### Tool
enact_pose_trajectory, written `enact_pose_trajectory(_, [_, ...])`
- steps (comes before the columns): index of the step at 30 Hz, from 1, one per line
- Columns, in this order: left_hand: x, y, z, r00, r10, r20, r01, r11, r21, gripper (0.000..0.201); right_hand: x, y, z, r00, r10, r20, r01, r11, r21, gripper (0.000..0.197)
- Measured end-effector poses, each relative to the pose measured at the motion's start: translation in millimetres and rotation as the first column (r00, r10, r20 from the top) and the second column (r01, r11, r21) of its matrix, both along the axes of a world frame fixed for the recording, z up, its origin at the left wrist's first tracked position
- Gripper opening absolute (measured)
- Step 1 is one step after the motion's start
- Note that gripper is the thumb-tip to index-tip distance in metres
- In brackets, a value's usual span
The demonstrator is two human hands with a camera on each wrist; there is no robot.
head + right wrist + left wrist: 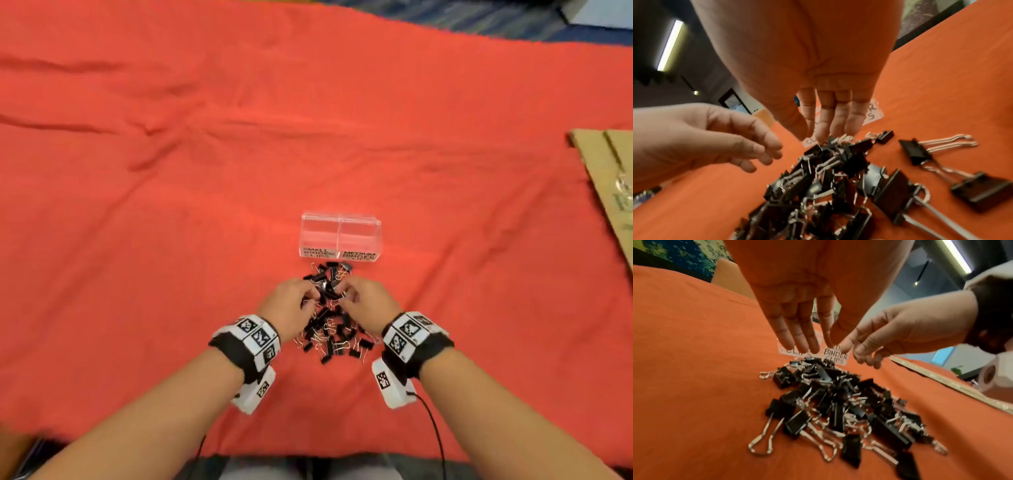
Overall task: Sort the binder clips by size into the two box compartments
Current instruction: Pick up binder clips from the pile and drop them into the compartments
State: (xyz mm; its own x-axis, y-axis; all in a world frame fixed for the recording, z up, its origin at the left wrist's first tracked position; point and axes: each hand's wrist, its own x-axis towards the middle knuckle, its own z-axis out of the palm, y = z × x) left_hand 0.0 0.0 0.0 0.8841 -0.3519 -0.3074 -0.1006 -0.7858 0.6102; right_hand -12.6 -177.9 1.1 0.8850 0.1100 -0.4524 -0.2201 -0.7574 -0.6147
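- The left hand (291,305) is hovering over the near-left edge of the pile of binder clips (330,315), fingers (797,337) straight and pointing down, holding nothing as far as the wrist views are showing.
- The right hand (363,301) is hanging over the pile's right side, fingers (834,116) likewise extended and loose, empty; its fingertips are sitting just above the topmost clips, whether touching or not I cannot tell.
- The clips are lying directly beneath and between both hands, heaped and interlocked, with wire handles threading through one another; a few larger ones (914,151) are lying apart on the right.
- The clear box (340,240) is standing just beyond the pile on the red cloth (171,171), both compartments looking empty, labels facing the person: small on the left, medium on the right.
- Risk, as I am judging it: tangled handles are likely dragging neighbours up with any clip lifted, so a wrong size could be riding into a compartment.
- Both hands are crowding the same spot, so they could be bumping each other and scattering clips.
- The box appears light; a nudge could be shoving it along the wrinkled cloth.
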Motion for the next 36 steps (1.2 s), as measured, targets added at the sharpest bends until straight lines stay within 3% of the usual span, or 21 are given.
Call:
enact_pose_trajectory(4, [11, -7, -20, 1.000, -0.014, 0.017, 0.012, 0.993, 0.118, 0.027, 18, 13, -18, 0.995, 0.033, 0.099, -0.014, 0.982, -0.188, 0.023])
enact_pose_trajectory(8, [12, -7, -36, 0.999, -0.036, 0.036, 0.029, 0.986, 0.162, 0.037, 11, 10, -30, 0.991, 0.050, 0.126, -0.016, 0.967, -0.256, 0.020])
enact_pose_trajectory(15, [1, 1, -44, 0.992, -0.124, 0.022, 0.120, 0.982, 0.149, 0.038, 7, -20, -25, 0.995, -0.091, 0.046, 0.098, 0.977, -0.187, 0.009])
enact_pose_trajectory(21, [3, 5, -38, 0.994, -0.107, 0.006, 0.106, 0.986, 0.132, 0.023, 26, -40, -16, 0.969, -0.226, 0.097, 0.237, 0.963, -0.129, 0.011])
enact_pose_trajectory(26, [29, -6, -34, 0.990, 0.116, 0.077, -0.122, 0.990, 0.069, 0.021, 37, 1, -21, 0.994, -0.020, 0.107, 0.035, 0.989, -0.144, 0.014])
enact_pose_trajectory(31, [41, -14, -49, 0.997, 0.033, 0.073, -0.046, 0.983, 0.178, 0.029, 41, 22, -35, 0.990, 0.081, 0.113, -0.046, 0.957, -0.285, 0.015])
enact_pose_trajectory(36, [45, -13, -56, 0.991, -0.048, 0.128, 0.021, 0.980, 0.199, 0.030, 35, 27, -40, 0.969, 0.162, 0.185, -0.073, 0.908, -0.412, 0.029])
